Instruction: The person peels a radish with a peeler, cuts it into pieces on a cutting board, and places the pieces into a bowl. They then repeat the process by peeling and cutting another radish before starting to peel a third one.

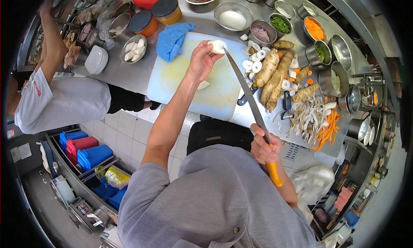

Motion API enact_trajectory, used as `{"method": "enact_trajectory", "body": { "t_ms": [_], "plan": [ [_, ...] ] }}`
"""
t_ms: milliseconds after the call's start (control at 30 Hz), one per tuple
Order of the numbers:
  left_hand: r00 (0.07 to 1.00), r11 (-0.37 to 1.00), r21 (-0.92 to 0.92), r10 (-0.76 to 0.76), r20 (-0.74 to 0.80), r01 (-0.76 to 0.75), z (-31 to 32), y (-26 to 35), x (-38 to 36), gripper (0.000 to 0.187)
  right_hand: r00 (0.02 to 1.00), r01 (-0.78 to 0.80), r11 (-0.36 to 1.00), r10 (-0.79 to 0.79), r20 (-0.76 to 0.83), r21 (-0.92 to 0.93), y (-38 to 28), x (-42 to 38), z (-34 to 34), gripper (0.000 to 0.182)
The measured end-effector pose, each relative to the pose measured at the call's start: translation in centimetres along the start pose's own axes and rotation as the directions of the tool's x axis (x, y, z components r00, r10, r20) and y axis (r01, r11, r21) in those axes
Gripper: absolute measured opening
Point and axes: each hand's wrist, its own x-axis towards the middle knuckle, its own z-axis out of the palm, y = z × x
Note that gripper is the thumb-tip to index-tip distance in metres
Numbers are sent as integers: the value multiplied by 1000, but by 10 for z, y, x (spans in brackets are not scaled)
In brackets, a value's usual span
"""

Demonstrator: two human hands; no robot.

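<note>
My left hand (201,60) pinches a peeled white root vegetable piece (218,46) above the far part of the white cutting board (172,82). My right hand (265,145) is wrapped round the yellow handle of a long knife (248,92). The blade slants up and away, its tip right at the white piece. A second white piece (203,85) lies on the board, partly behind my left forearm. To the board's right are long brown unpeeled roots (275,78), white offcuts (257,66) and a black-handled peeler (287,106).
Peelings (310,116) and orange carrot strips (329,129) heap at the right edge. A blue cloth (173,40) overlaps the board's far left corner. A bowl of white chunks (134,48) stands beyond it. Metal bowls (233,16) line the back. A co-worker (64,97) stands at left.
</note>
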Motion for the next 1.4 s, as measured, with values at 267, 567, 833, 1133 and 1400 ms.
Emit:
{"method": "enact_trajectory", "body": {
  "t_ms": [267, 567, 833, 1133, 1400],
  "plan": [
    [995, 987, 127, -92, -36, 96, -4, 3, 2, 28, 652, -512, 203, -540, -531, -835, -2, 3, 50, 17],
    [993, 967, 229, -108, -45, 116, 0, 3, 3, 23, 631, -729, -213, -579, -517, -651, -4, -2, 35, 25],
    [989, 971, 194, -132, -64, 142, -2, 4, -1, 24, 689, -701, -356, -563, -457, -618, 2, 6, 47, 25],
    [971, 957, 285, 25, -236, 45, -63, 54, -32, 24, 547, -767, -189, -692, -472, -613, -22, -24, 5, 27],
    [716, 486, 874, 605, -349, 15, -216, 189, -14, 40, 614, -774, -367, -634, -470, -517, -29, -30, -48, 24]
  ]
}}
